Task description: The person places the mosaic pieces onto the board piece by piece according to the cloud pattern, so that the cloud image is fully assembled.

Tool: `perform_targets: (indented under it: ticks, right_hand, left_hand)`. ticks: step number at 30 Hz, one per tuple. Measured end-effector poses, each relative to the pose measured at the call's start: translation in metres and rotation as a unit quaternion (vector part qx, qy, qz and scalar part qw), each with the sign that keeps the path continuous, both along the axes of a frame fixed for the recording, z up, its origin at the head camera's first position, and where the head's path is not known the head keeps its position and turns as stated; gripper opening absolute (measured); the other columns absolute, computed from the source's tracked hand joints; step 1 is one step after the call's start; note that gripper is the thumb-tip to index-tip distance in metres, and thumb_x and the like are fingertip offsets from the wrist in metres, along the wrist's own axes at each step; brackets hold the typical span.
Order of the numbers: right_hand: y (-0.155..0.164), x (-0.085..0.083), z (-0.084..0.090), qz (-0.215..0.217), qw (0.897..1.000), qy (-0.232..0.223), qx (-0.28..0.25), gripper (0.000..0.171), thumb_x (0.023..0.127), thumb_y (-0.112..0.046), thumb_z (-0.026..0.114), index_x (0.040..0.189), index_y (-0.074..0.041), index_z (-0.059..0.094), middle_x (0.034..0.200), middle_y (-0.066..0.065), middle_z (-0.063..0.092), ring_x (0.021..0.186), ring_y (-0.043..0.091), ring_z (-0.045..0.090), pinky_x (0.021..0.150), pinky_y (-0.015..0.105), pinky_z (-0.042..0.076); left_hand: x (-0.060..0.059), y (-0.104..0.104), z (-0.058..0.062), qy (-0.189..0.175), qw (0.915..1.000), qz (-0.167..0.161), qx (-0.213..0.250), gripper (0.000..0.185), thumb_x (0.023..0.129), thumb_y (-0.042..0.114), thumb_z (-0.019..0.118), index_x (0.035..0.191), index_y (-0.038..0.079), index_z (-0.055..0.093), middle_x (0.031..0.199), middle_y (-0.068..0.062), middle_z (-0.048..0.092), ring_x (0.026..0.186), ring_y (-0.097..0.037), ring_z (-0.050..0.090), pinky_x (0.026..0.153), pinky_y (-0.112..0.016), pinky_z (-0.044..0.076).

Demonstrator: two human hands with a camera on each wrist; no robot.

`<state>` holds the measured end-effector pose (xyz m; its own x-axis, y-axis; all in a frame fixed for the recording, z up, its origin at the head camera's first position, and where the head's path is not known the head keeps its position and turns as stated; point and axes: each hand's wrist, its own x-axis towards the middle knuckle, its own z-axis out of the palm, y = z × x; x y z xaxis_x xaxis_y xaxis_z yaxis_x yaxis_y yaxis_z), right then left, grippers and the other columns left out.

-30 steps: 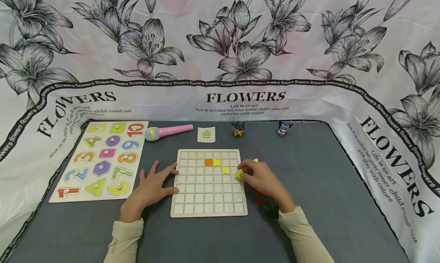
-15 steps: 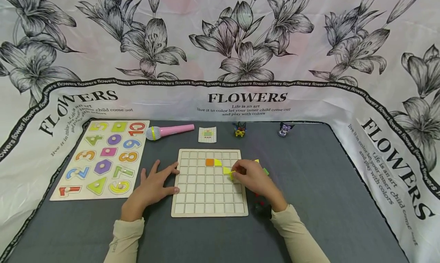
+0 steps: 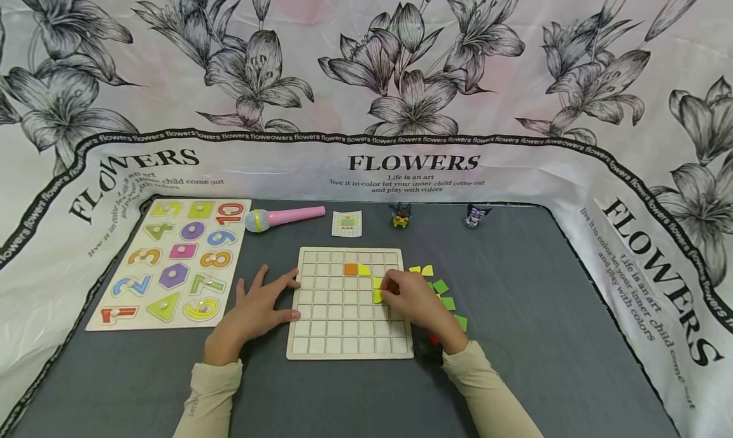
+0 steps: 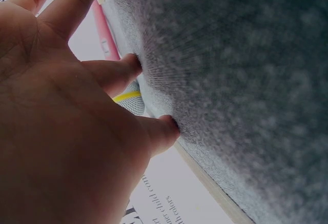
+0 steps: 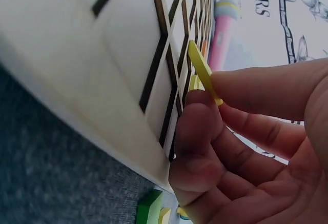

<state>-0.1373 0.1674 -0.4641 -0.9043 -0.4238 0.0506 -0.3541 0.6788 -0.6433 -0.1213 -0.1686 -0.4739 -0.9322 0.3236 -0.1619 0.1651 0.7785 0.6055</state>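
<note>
A pale wooden grid board [image 3: 326, 346] lies on the grey cloth. In its upper rows sit an orange square tile [image 3: 350, 270], a yellow tile [image 3: 364, 270] beside it, and another yellow tile [image 3: 376, 282] one row lower. My right hand [image 3: 417, 303] is over the board's right half, pinching a yellow tile [image 5: 201, 69] between thumb and forefinger. In the right wrist view that tile is tilted against the grid; whether it is inside a cell I cannot tell. My left hand [image 3: 252, 317] touches the board's left edge with fingers spread, holding nothing.
Loose yellow tiles [image 3: 427, 270], green tiles [image 3: 448, 303] and a partly hidden red piece [image 3: 434, 340] lie right of the board. A number puzzle [image 3: 166, 291] is at left. Behind stand a pink microphone [image 3: 294, 216], a pattern card [image 3: 347, 224] and two figurines [image 3: 401, 216].
My right hand has carried the yellow tile leftward from the board's right edge to just below the lower yellow tile. The left hand keeps its place at the left edge.
</note>
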Motion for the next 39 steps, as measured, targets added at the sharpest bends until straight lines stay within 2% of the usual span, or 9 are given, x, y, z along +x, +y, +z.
perform_targets:
  ticks: [11,21,25,32,39]
  right_hand:
    - [-0.005,-0.001,-0.004,-0.005,1.0,0.022,0.018,0.008,0.097,-0.001,0.072,0.093,-0.007,0.071,0.076,-0.004,0.062,0.065,0.009,0.052,0.062,0.03,0.047]
    - [-0.011,0.001,-0.006,-0.037,0.999,0.021,0.027,0.011,0.094,0.001,0.071,0.088,-0.007,0.069,0.073,-0.003,0.061,0.063,0.011,0.053,0.059,0.03,0.048]
    - [-0.009,0.003,-0.007,-0.048,0.999,0.01,0.004,0.011,0.095,0.0,0.071,0.088,-0.008,0.069,0.072,-0.004,0.06,0.062,0.011,0.052,0.058,0.029,0.046]
    - [-0.003,0.006,-0.006,-0.025,0.999,0.03,-0.027,0.009,0.095,0.001,0.072,0.09,-0.007,0.07,0.076,-0.005,0.063,0.065,0.008,0.055,0.06,0.028,0.048]
    - [0.004,0.006,-0.006,-0.02,0.998,0.016,-0.049,0.007,0.099,-0.002,0.073,0.096,-0.008,0.072,0.084,-0.005,0.067,0.073,0.009,0.059,0.067,0.03,0.051]
  left_hand:
    - [0.001,0.0,0.001,0.002,1.0,-0.002,-0.001,0.077,0.094,0.026,0.085,0.16,0.009,0.049,0.156,-0.016,0.055,0.158,-0.057,0.007,0.115,-0.083,-0.006]
    - [0.0,0.001,0.0,0.005,1.0,-0.006,0.001,0.077,0.093,0.025,0.085,0.16,0.009,0.049,0.155,-0.016,0.056,0.157,-0.057,0.008,0.114,-0.083,-0.006]
    - [0.0,0.001,-0.001,0.004,1.0,-0.006,0.004,0.074,0.094,0.025,0.085,0.158,0.009,0.052,0.158,-0.018,0.054,0.158,-0.057,0.007,0.114,-0.083,-0.007]
    - [0.0,0.002,0.0,-0.001,1.0,-0.005,0.002,0.075,0.094,0.025,0.085,0.158,0.01,0.051,0.157,-0.017,0.054,0.158,-0.057,0.007,0.114,-0.082,-0.007]
    - [0.0,0.002,0.003,0.0,1.0,-0.004,0.002,0.076,0.094,0.025,0.085,0.159,0.009,0.05,0.155,-0.017,0.056,0.157,-0.057,0.007,0.114,-0.083,-0.006]
